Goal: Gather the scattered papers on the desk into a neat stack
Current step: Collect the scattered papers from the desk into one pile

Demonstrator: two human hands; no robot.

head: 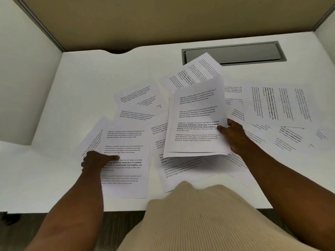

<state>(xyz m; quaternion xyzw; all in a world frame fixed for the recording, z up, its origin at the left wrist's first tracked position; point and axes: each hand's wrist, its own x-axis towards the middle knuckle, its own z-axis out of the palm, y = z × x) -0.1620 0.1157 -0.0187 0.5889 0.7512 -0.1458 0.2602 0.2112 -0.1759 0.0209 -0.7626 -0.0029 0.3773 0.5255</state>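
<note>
1. Nearest, a ribbed beige top fills the bottom middle, with both bare forearms reaching over the front edge of the white desk.
2. The left hand pinches the left edge of a printed sheet, thumb on top and fingers curled beneath; that sheet lies over another one turned at an angle.
3. The right hand grips a small bundle of sheets by its right edge, thumb on the printed face, lifted off the desk and tilted towards the camera.
4. More loose papers lie overlapping across the middle and right of the desk, several turned sideways.
5. Farther back, a grey cable hatch is set into the desktop, partly covered by one sheet.
6. Tan partition panels close the desk at the back.
</note>
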